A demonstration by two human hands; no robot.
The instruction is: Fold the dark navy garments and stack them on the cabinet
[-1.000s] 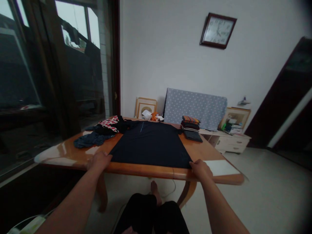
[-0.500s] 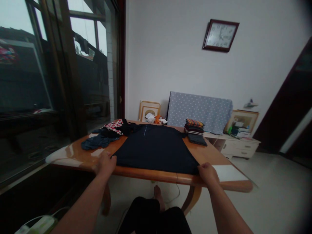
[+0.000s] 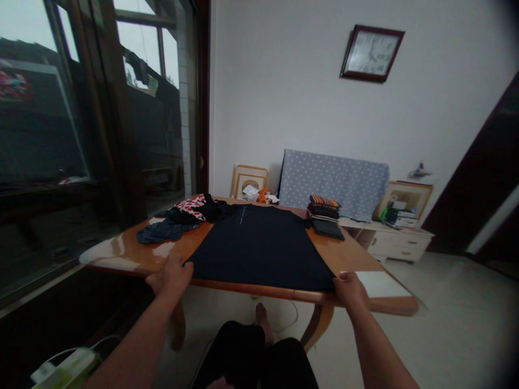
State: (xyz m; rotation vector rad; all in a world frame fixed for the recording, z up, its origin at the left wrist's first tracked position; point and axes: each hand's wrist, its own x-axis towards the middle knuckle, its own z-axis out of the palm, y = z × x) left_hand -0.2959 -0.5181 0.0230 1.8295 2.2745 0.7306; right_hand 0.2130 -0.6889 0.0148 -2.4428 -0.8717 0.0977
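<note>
Closest in, the person's knees in black trousers (image 3: 239, 351) and one bare foot (image 3: 263, 322) show below the table (image 3: 348, 258), with a pale power strip (image 3: 71, 370) at the lower left. The left hand (image 3: 172, 274) has its fingers (image 3: 187, 267) clamped on one bottom corner of a dark navy T-shirt (image 3: 259, 248), and the right hand (image 3: 351, 290) has its fingers pinched on the opposite bottom corner. The shirt lies flat on the table between the two hands, its hem along the near edge and its neck toward the far side, with a small line of pale print near one shoulder; the light is dim, so the print cannot be read. Just beyond the right hand, a white sheet (image 3: 383, 284) lies on the tabletop. Farther back, a loose heap of clothes (image 3: 168, 229), blue, black and red-and-white, sits to the left of the shirt, and a neat stack of folded clothes (image 3: 324, 213), striped on top, stands to its right. Past the table are a grey cloth with pale spots (image 3: 334, 183), a white cabinet (image 3: 399, 246) and, leaning at the left, light-framed pictures (image 3: 239, 173). A square clock (image 3: 373, 53) hangs high on the wall.
</note>
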